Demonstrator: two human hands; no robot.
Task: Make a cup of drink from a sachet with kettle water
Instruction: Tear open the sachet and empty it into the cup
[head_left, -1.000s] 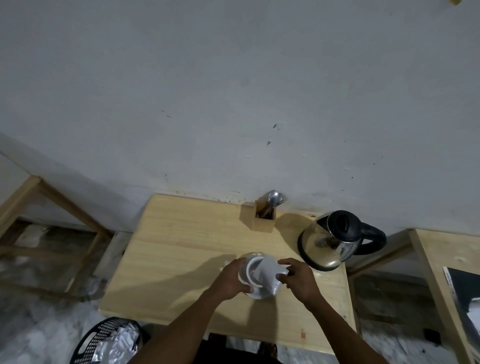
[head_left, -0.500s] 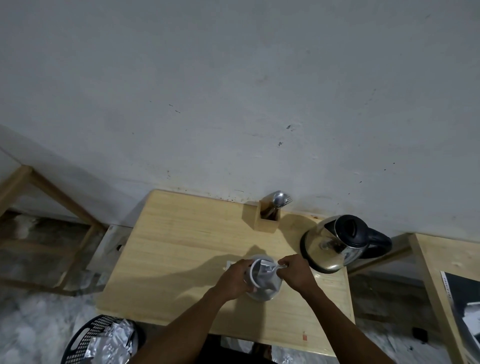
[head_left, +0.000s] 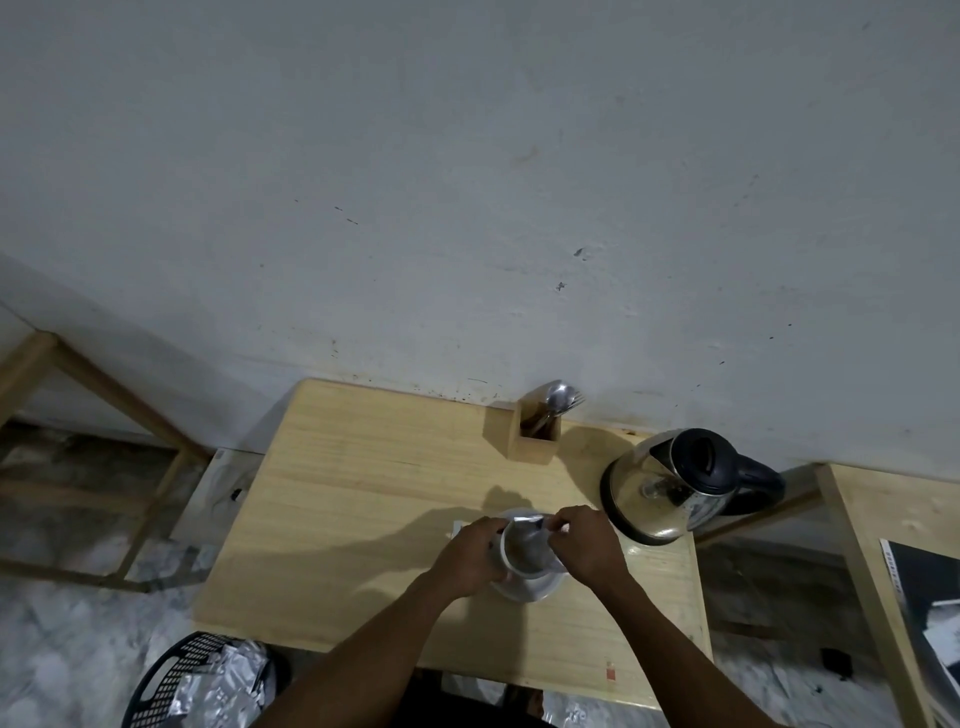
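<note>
A white cup (head_left: 524, 552) stands on a white saucer (head_left: 530, 588) near the front middle of the wooden table (head_left: 363, 493). Both hands hold a silvery sachet (head_left: 527, 521) over the cup's far rim. My left hand (head_left: 470, 556) pinches the sachet's left end and lies against the cup's left side. My right hand (head_left: 584, 545) pinches its right end. A steel kettle (head_left: 670, 483) with a black lid and handle stands to the right of the cup.
A wooden holder (head_left: 535, 436) with spoons and a fork stands at the back of the table by the wall. A black basket (head_left: 202, 686) with foil wrappers sits on the floor at front left. Another wooden table (head_left: 893, 519) stands at right.
The sachet has dropped from over the cup's mouth toward its far rim, and both hands have closed in on it. The camera has tilted, shifting the scene slightly.
</note>
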